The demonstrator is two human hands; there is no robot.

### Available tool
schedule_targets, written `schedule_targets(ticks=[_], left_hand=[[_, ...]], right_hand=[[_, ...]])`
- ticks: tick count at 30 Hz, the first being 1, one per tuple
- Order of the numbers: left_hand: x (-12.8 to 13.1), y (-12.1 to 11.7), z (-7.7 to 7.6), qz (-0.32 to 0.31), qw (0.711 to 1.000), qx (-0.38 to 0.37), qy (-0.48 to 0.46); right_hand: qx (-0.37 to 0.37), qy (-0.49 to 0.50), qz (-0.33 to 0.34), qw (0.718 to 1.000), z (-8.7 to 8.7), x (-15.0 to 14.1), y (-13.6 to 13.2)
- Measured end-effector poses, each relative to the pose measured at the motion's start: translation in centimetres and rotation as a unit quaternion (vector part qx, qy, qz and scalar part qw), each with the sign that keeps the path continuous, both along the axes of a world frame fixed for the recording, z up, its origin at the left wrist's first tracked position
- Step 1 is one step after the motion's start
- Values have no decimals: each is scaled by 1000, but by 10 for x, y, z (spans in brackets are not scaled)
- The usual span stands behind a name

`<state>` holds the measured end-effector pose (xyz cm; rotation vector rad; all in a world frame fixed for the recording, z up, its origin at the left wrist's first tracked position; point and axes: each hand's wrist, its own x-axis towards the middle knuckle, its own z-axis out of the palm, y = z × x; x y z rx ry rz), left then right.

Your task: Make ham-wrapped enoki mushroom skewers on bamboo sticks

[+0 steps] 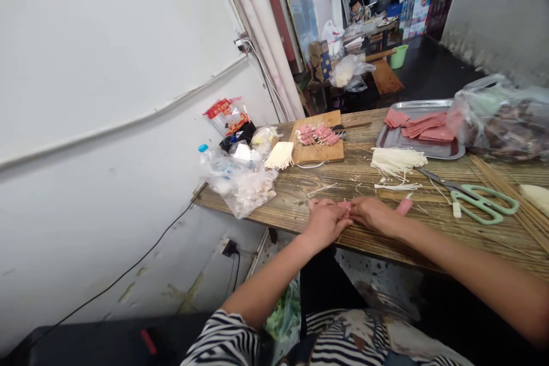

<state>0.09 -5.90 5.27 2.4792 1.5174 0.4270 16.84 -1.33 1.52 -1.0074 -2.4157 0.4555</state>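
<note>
"Pinching what?"

"Pinching a pink slice (344,205) near the front edge of the table (291,197), with fingers of left hand (325,222) and right hand (374,215) clamped on it."

"And beside the right hand?"

"Just a pink roll (404,206)."

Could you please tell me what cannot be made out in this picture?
All in the head view:
- Most of the pink piece: covered by the left hand and right hand.
- The right end of the tray: behind the plastic bag.
- The pale item: cut off by the right edge.
- Print on the poster: small, blurred.
</note>
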Motion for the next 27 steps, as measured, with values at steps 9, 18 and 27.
schedule_targets(ticks=[9, 18, 27], left_hand=[[-11, -8, -37, -78, 977, 193, 56], [-10, 4, -35, -82, 985, 151, 21], [-7, 14, -29, -73, 993, 86, -18]], right_hand=[[-48, -20, 104, 993, 9, 19, 12], [-56, -83, 90, 991, 21, 16, 9], [23, -58, 37, 997, 15, 24, -7]])
